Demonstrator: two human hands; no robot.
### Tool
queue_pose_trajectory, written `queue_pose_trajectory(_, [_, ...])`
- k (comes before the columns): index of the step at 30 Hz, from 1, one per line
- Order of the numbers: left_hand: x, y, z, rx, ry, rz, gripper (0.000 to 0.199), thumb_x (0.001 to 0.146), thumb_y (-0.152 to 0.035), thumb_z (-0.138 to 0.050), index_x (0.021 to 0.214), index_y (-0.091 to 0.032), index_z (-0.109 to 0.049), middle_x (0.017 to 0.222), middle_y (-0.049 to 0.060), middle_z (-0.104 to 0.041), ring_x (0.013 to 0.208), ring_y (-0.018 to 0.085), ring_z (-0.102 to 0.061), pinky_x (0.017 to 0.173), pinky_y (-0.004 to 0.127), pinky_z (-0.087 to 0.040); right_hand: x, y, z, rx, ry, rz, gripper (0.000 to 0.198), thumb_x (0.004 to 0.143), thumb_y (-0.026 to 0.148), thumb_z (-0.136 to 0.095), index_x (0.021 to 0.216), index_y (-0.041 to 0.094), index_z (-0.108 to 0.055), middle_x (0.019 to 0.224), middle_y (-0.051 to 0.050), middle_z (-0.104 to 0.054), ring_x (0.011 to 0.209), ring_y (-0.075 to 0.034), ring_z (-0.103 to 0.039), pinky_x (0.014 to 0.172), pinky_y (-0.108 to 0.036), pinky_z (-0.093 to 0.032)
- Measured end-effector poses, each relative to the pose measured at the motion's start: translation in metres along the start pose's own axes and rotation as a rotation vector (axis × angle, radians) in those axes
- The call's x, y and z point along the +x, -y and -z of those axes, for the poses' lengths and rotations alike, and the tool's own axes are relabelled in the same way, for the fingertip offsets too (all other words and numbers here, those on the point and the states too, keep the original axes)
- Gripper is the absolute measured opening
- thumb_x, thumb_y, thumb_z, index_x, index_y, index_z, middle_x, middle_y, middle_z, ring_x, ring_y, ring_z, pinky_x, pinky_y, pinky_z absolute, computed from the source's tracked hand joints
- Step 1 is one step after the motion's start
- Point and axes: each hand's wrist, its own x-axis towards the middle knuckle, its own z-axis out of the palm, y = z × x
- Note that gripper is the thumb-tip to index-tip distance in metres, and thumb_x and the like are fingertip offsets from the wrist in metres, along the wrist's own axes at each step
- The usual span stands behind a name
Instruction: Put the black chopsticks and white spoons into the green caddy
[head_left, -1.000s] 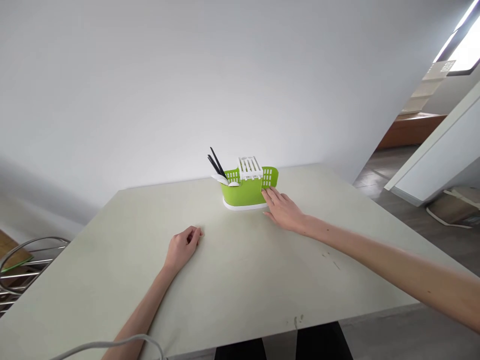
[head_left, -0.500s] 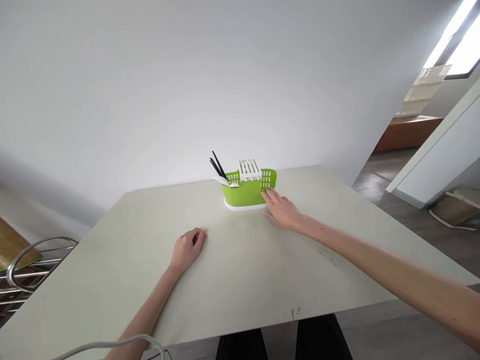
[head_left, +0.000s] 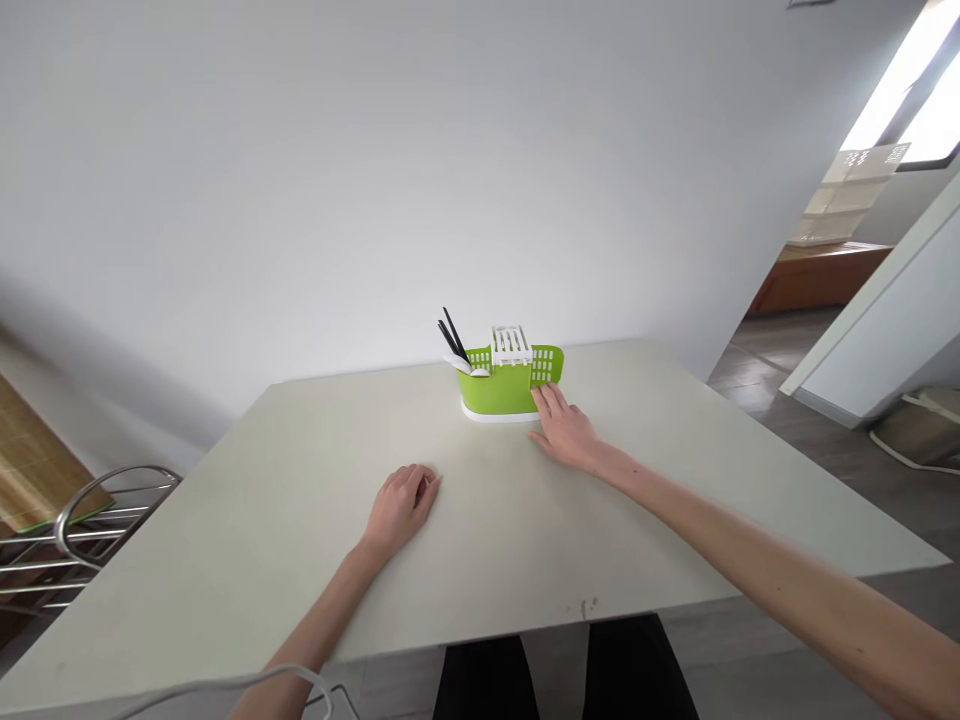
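Observation:
A green utensil caddy (head_left: 495, 394) with a white base stands at the back of the table, close to the wall. A slotted white rack (head_left: 511, 343) tops its middle. Out of its left section lean black chopsticks (head_left: 454, 336) and white spoons (head_left: 458, 364). My right hand (head_left: 568, 433) is at the caddy's front right, its fingers stretched out and the tips against the green side. My left hand (head_left: 401, 506) rests on the table nearer to me, fingers loosely curled in, with nothing seen in them.
The pale table (head_left: 285, 470) meets the wall (head_left: 337, 200) behind it. At the left stands a metal rack (head_left: 97, 545) with a bamboo board (head_left: 45, 450). A grey cable (head_left: 210, 685) crosses my left forearm. Far right, a covered item (head_left: 919, 425) sits on the floor.
The view has shifted a little, so the caddy and table appear farther right. My left hand lies slightly closer to the caddy. My right hand keeps its fingertips at the caddy's side.

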Motion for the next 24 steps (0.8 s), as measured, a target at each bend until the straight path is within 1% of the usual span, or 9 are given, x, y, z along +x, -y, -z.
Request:
queue_pose_trajectory(6, [-0.006, -0.006, 0.000, 0.002, 0.005, -0.012, 0.035, 0.107, -0.047, -0.037, 0.089, -0.024, -0.057, 0.084, 0.006, -0.066, 0.080, 0.024, -0.060, 0.076, 0.039, -0.047, -0.003, 0.007, 0.002, 0.011, 0.000, -0.031, 0.072, 0.103, 0.039, -0.041, 0.164, 0.006, -0.023, 0.168, -0.028, -0.032, 0.159, -0.039, -0.023, 0.104, -0.051, -0.055])
queue_pose_trajectory(12, [-0.007, -0.003, 0.000, 0.005, -0.004, -0.009, 0.035, 0.107, -0.047, -0.036, 0.087, -0.024, -0.054, 0.084, 0.006, -0.066, 0.079, 0.024, -0.060, 0.077, 0.040, -0.047, -0.006, 0.006, 0.001, 0.019, -0.002, -0.043, 0.072, 0.103, 0.039, -0.041, 0.166, 0.009, -0.021, 0.169, -0.026, -0.031, 0.160, -0.037, -0.022, 0.105, -0.051, -0.054])
queue_pose_trajectory(17, [-0.008, -0.001, 0.000, -0.008, -0.022, -0.016, 0.033, 0.106, -0.045, -0.038, 0.085, -0.024, -0.053, 0.082, 0.005, -0.065, 0.077, 0.024, -0.061, 0.076, 0.039, -0.047, -0.009, 0.004, -0.003, 0.021, -0.002, -0.045, 0.072, 0.104, 0.038, -0.040, 0.166, 0.007, -0.021, 0.171, -0.025, -0.027, 0.161, -0.036, -0.020, 0.106, -0.051, -0.053])
queue_pose_trajectory(24, [-0.010, 0.002, 0.000, -0.030, -0.048, -0.001, 0.031, 0.105, -0.042, -0.039, 0.085, -0.024, -0.054, 0.080, 0.004, -0.064, 0.075, 0.023, -0.058, 0.074, 0.038, -0.047, -0.009, 0.003, -0.014, 0.026, -0.012, -0.060, 0.076, 0.105, 0.038, -0.038, 0.168, 0.007, -0.011, 0.173, -0.024, -0.024, 0.162, -0.035, -0.014, 0.105, -0.048, -0.053])
